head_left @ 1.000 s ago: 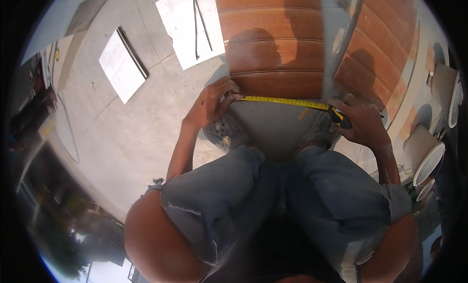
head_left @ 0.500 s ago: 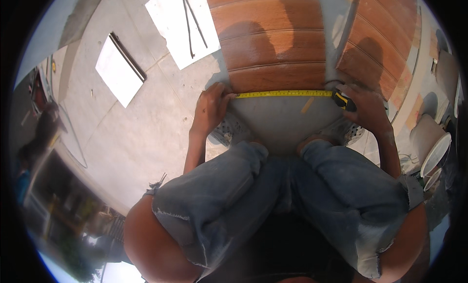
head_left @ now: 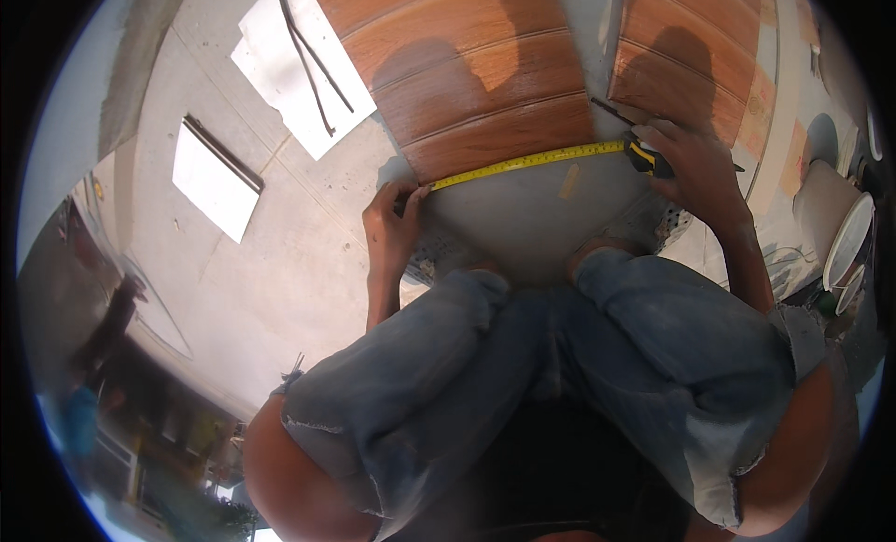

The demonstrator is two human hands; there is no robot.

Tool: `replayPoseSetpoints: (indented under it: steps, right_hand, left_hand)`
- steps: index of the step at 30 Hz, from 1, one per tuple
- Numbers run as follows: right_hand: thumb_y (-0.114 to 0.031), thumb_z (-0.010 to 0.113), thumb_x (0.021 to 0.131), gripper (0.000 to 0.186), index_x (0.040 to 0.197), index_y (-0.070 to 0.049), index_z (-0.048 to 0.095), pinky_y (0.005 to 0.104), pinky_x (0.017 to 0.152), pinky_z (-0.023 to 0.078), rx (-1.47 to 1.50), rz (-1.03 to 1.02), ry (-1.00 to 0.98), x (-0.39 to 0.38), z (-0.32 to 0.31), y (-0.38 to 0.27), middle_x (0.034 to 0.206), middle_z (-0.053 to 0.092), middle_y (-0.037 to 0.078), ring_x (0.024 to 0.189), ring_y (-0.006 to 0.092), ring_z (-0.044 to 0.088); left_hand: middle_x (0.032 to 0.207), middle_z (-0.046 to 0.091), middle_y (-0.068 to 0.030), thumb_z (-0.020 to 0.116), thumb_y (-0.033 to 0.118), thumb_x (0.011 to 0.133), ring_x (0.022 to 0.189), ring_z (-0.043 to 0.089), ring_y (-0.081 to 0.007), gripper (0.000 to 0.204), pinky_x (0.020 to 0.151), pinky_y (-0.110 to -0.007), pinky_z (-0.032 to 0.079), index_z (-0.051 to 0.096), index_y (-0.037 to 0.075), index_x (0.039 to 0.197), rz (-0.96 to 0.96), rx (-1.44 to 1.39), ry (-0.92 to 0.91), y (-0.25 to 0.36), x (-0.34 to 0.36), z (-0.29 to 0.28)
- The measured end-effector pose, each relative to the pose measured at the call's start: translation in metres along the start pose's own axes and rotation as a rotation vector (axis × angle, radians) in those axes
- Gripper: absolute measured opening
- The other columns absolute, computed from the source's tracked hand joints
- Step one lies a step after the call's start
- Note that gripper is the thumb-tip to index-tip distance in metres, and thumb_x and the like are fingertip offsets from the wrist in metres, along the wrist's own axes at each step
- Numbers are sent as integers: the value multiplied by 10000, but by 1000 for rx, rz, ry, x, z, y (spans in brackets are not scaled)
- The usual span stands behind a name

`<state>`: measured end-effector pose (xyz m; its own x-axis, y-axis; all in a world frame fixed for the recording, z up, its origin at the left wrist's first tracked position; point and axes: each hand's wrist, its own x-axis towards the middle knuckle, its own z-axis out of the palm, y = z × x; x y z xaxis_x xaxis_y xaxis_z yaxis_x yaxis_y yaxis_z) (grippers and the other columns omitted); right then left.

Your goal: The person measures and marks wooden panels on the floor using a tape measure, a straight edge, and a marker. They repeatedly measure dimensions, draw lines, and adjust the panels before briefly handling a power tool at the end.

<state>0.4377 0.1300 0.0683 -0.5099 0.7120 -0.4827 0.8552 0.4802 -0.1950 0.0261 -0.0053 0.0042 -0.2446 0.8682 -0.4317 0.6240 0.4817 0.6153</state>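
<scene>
At twelve o'clock, along the near edge of a brown grooved panel (head_left: 485, 122), stretches a yellow tape blade (head_left: 523, 162) — the left hand (head_left: 392, 222), near eleven, pinches its end between thumb and fingers; the right hand (head_left: 695, 168), at two, grips the black-and-yellow case (head_left: 644, 156), fingers curled round it.

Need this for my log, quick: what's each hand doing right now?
Left hand: closed, pinching the end of the yellow tape.
Right hand: closed around the black-and-yellow case.

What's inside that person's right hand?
A black-and-yellow tape measure, partly covered by the right hand. A dark stick shows beside the hand; whether it's held is hidden.
</scene>
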Motion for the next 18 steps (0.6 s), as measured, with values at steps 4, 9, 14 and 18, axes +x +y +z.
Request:
replayPoseSetpoints:
  steps: [4, 9, 14, 18]
  right_hand:
    - [-215, 875, 778, 601, 1329, -209, 636, 430, 838, 585, 14, 104, 33, -8, 9, 6, 1279, 716, -15, 1000, 263, 749]
    - [-198, 872, 761, 686, 1396, -228, 615, 414, 851, 604, 70, 258, 38, -23, 19, 1, 1389, 686, -33, 1081, 245, 733]
    - [-176, 870, 752, 688, 1390, -221, 616, 374, 844, 615, 84, 286, 214, -28, 37, -3, 1401, 681, -57, 1093, 219, 734]
    - [-134, 857, 761, 654, 1369, -200, 624, 353, 863, 618, 126, 309, 338, -38, 48, -6, 1413, 673, -60, 1098, 218, 734]
  left_hand:
    - [940, 704, -111, 814, 97, 885, 830, 687, -267, 175, 752, -387, 529, 695, 37, 998, -57, 35, 6, 6, -1, 2]
    - [1077, 666, -88, 823, 85, 853, 973, 645, -278, 305, 855, -428, 492, 674, 82, 1119, 284, 132, -37, 35, 12, 6]
    - [1049, 666, -83, 821, 112, 854, 975, 635, -291, 265, 871, -435, 476, 704, 77, 1089, 724, 42, -105, 76, 40, 56]
    - [1042, 675, -71, 820, 134, 844, 984, 633, -279, 237, 848, -419, 462, 733, 79, 1058, 870, 7, -139, 101, 54, 103]
